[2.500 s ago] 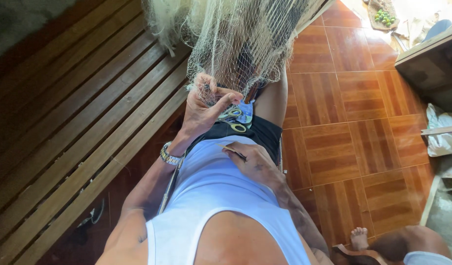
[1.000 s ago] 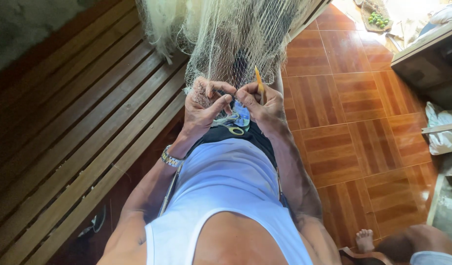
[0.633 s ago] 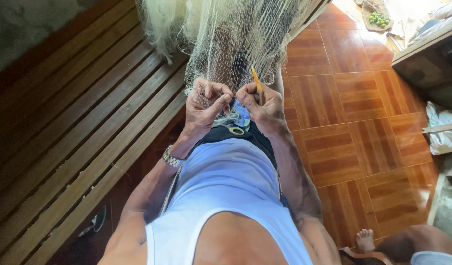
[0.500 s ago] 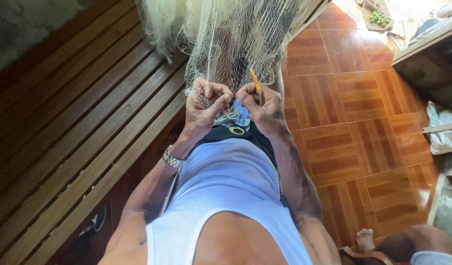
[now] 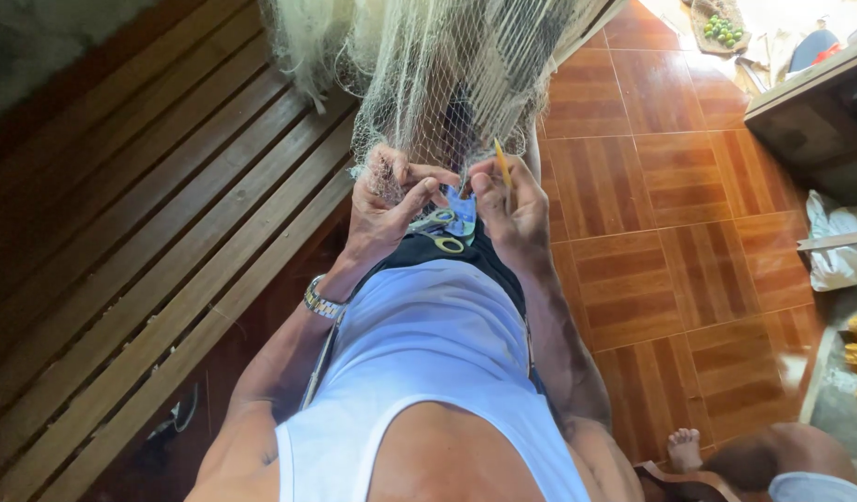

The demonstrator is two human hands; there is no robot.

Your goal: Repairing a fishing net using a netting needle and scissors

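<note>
1. Far left of the frame: a slatted wooden bench runs diagonally from lower left toward the top centre, dark brown with gaps between the boards.
2. Top centre: a pale fishing net hangs down in a gathered bunch, its lower edge reaching the hands at mid-frame. It looks light, limp and fine-meshed, likely to snag or tangle; it seems best taken by pinching a few strands at the edge, not by grabbing a handful.
3. Centre left: the left hand has its fingers curled shut, pinching a fold of the net's lower edge between thumb and forefinger. A metal wristwatch sits on that wrist.
4. Centre, just below the hands: a pair of scissors with yellowish handles lies in the lap, apart from the fingers.
5. Centre right: the right hand is closed on a slim yellow netting needle that points upward, its tip just beside the mesh. It looks thin, stiff and light, held near its lower end.
6. Right: brown patterned floor tiles; a small bare foot of another person shows at lower right.
</note>
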